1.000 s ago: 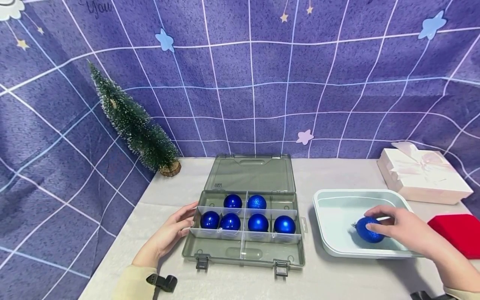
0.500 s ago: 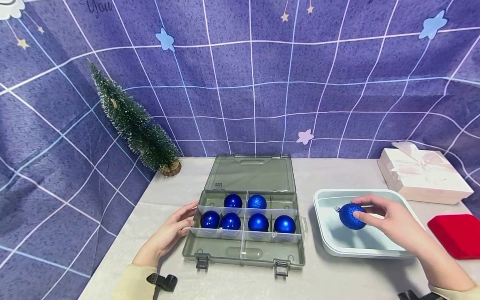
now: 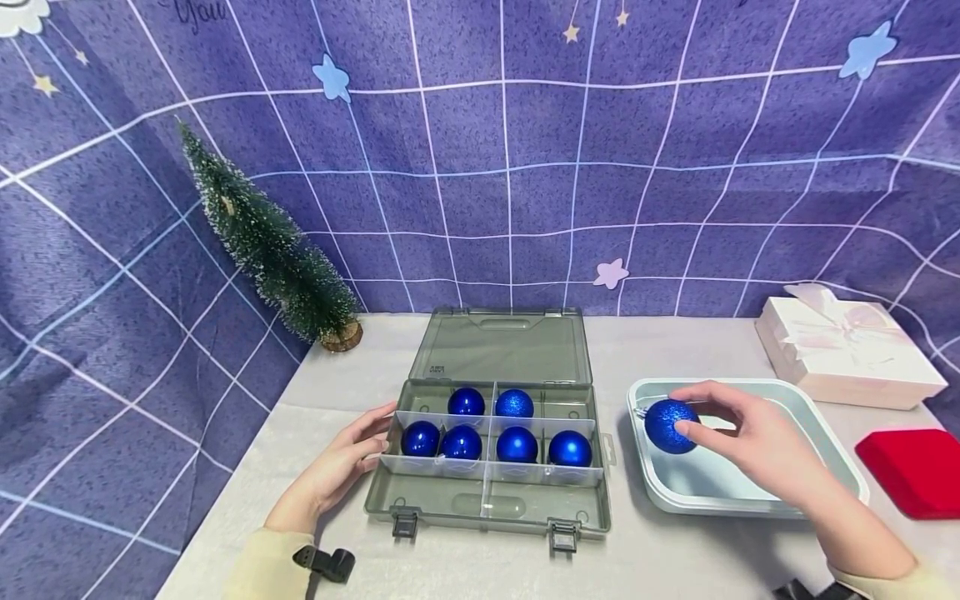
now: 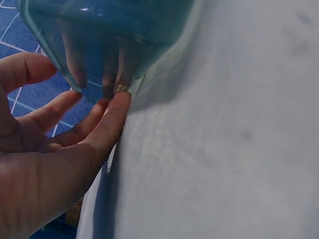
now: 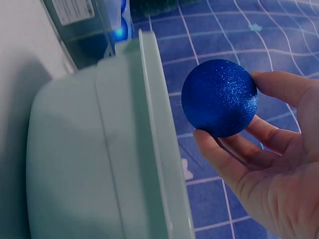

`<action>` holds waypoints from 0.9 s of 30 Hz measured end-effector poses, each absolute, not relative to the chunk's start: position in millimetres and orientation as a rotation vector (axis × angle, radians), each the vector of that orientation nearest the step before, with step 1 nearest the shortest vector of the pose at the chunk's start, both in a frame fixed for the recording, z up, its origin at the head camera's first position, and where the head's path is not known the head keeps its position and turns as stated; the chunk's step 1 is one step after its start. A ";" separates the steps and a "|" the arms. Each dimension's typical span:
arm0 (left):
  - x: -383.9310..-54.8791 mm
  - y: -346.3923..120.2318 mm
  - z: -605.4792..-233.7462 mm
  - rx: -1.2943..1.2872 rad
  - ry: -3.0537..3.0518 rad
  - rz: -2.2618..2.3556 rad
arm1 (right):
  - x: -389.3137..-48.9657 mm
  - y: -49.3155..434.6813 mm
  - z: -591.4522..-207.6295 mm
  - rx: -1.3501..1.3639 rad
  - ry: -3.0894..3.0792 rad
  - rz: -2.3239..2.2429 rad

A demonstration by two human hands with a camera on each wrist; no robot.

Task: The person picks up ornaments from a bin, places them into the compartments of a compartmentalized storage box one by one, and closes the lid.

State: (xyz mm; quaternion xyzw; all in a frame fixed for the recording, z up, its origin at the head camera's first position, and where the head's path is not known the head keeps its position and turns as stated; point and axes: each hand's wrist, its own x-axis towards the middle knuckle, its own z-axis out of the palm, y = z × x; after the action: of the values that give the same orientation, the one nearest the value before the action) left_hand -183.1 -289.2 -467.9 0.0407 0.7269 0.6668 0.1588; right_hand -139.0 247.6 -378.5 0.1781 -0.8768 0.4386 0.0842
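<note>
My right hand (image 3: 757, 442) pinches a glittery blue Christmas ball (image 3: 672, 426) between thumb and fingers, over the left part of a pale mint tub (image 3: 750, 504). In the right wrist view the ball (image 5: 219, 98) shows beside the tub's rim. My left hand (image 3: 348, 458) rests with relaxed fingers against the left side of a translucent grey-green divided box (image 3: 540, 521). Its fingertips touch the box wall (image 4: 99, 45) in the left wrist view. Several blue balls sit in the box's back and middle rows, among them a glittery ball (image 3: 514, 405) and a matte ball (image 3: 570, 448).
The box's lid (image 3: 502, 346) lies open toward the back. A small frosted Christmas tree (image 3: 270, 242) stands at the back left. To the right are a white gift box (image 3: 847, 346) with a bow and a red object (image 3: 915, 472). A purple cloth hangs behind the table.
My right hand has lifted the glittery ball from inside the tub and carried it left toward the tub's left rim. My left hand has stayed at the box's side.
</note>
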 end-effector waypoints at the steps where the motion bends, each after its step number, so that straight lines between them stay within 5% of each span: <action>1: -183.2 -289.3 -468.0 0.111 2.076 1.908 | -138.9 244.2 -378.3 0.545 -2.611 1.317; 27: -182.9 -289.0 -466.3 0.118 2.090 1.903 | -148.2 152.4 -396.9 0.879 -2.544 1.796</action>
State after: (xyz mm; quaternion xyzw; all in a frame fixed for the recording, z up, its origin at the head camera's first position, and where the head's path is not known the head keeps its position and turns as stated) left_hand -182.9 -289.0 -466.3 0.0413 0.7296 0.6646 0.1557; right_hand -148.2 152.4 -396.9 0.2714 -0.7853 0.5545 -0.0473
